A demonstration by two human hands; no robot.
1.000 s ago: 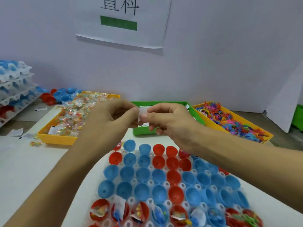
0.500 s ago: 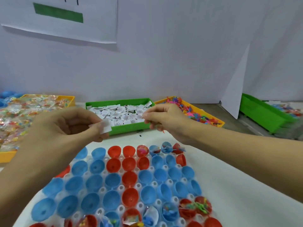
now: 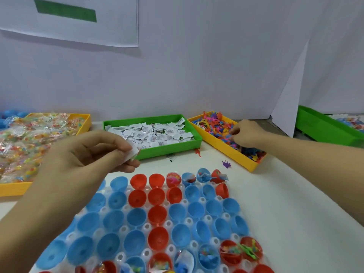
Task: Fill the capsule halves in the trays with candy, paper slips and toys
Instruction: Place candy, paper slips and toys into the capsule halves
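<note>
The left grip [image 3: 126, 154] pinches a paper slip [image 3: 131, 153] just behind the capsule tray [image 3: 157, 223]; the right grip [image 3: 243, 134], fingers curled, digs among toys [image 3: 214, 125] farther right.

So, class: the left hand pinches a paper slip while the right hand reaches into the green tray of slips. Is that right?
Not quite. The left hand does pinch a paper slip, but the right hand reaches into the yellow tray of toys, not the green tray of slips. The head view shows it.
</note>
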